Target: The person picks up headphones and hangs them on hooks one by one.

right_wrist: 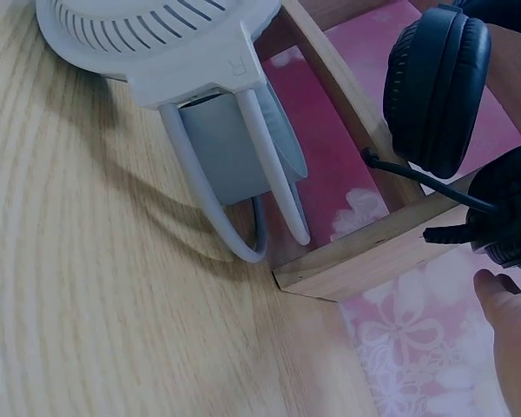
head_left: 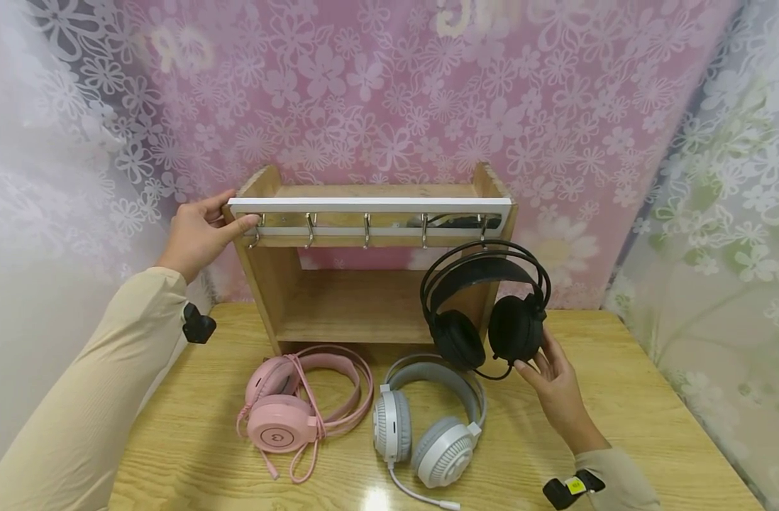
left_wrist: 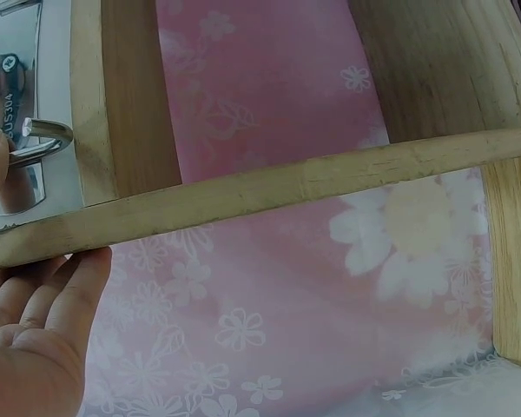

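My left hand grips the upper left corner of a wooden shelf. Its thumb lies over the front by the leftmost metal hook, the other fingers against the side panel. At the right end, the headband of a black headset overlaps the rightmost hook; whether it bears on the hook, I cannot tell. My right hand holds the headset's right ear cup from below, thumb in front, fingers partly hidden. In the right wrist view the black ear cup and a short microphone boom show.
A pink headset with its cable wound round it lies on the wooden table, front left of the shelf. Beside it lies a white-grey headset, its microphone pointing forward. Several hooks line the white rail. Flowered curtains surround the table.
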Available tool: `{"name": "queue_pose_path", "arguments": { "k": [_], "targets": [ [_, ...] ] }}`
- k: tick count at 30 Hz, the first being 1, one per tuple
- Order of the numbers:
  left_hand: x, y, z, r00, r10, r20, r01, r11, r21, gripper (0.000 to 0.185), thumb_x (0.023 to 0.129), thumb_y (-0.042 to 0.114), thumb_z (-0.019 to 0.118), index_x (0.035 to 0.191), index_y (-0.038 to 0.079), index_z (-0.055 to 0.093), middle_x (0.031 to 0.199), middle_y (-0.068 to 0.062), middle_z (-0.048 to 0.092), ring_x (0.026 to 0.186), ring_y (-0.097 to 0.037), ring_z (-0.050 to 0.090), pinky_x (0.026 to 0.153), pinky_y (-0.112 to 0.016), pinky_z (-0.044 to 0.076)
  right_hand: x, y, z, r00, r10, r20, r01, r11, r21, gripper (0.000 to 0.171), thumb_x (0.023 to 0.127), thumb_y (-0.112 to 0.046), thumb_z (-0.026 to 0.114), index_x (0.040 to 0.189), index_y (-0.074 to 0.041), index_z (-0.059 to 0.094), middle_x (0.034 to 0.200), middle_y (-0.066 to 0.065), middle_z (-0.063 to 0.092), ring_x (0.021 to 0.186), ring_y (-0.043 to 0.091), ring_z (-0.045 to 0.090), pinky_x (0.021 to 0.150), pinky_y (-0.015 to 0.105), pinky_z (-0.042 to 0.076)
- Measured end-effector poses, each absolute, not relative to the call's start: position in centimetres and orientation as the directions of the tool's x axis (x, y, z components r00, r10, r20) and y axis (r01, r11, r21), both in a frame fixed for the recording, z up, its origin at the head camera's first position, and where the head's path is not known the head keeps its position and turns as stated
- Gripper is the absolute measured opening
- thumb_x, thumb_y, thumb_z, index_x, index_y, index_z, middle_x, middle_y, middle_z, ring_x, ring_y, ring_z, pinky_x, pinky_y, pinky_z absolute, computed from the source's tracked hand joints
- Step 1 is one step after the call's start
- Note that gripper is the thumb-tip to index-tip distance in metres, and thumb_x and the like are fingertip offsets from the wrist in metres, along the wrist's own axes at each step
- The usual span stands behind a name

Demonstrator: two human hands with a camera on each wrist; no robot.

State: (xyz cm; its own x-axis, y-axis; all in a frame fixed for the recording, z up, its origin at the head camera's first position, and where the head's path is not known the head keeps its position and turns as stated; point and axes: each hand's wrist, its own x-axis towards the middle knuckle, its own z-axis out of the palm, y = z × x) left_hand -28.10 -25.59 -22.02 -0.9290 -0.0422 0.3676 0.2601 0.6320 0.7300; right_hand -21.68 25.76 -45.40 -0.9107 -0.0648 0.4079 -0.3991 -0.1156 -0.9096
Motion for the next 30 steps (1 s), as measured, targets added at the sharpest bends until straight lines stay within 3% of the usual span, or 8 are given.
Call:
{"name": "queue_pose_path", "arguments": {
  "k": [12, 18, 30],
  "targets": [
    [-28.0, -25.6, -22.1, -0.927, -0.050, 0.372, 0.258, 0.637, 0.726, 0.080, 0.084, 0.050, 0.068, 0.147, 0.011, 0.038, 0.138, -0.017, 0.051, 0.123, -0.029, 0.054, 0.097, -0.039, 0.046, -20.1, 26.0, -46.4, -0.919, -0.094, 0.382, -0.379, -0.052, -0.924, 0.075, 0.095, 0.008, 0.051, 0.156, -0.015, 0.012, 0.158, 0.012, 0.013, 0.131, -0.001, 0.039, 0.098, 0.017, 0.043],
    [-28.0, -25.5, -22.1, -0.926, -0.053, 0.375, 0.259, 0.634, 0.729, 0.080, 0.084, 0.049, 0.068, 0.147, 0.010, 0.039, 0.137, -0.016, 0.052, 0.122, -0.028, 0.054, 0.097, -0.038, 0.047, -18.5, 25.9, -47.2, -0.935, -0.112, 0.335, -0.332, -0.043, -0.942, 0.073, 0.096, 0.006, 0.049, 0.155, -0.009, 0.009, 0.157, 0.010, 0.016, 0.131, 0.001, 0.040, 0.098, 0.017, 0.043],
    [-28.2, -25.5, -21.9, -0.931, -0.053, 0.361, 0.248, 0.633, 0.733, 0.081, 0.084, 0.051, 0.068, 0.148, 0.012, 0.038, 0.139, -0.018, 0.050, 0.124, -0.030, 0.053, 0.097, -0.037, 0.047, -15.1, 24.8, -48.6, -0.985, -0.105, 0.134, -0.141, 0.064, -0.988, 0.070, 0.098, -0.008, 0.054, 0.154, -0.010, 0.012, 0.152, -0.001, 0.026, 0.125, -0.009, 0.041, 0.093, 0.014, 0.044]
  ]
}}
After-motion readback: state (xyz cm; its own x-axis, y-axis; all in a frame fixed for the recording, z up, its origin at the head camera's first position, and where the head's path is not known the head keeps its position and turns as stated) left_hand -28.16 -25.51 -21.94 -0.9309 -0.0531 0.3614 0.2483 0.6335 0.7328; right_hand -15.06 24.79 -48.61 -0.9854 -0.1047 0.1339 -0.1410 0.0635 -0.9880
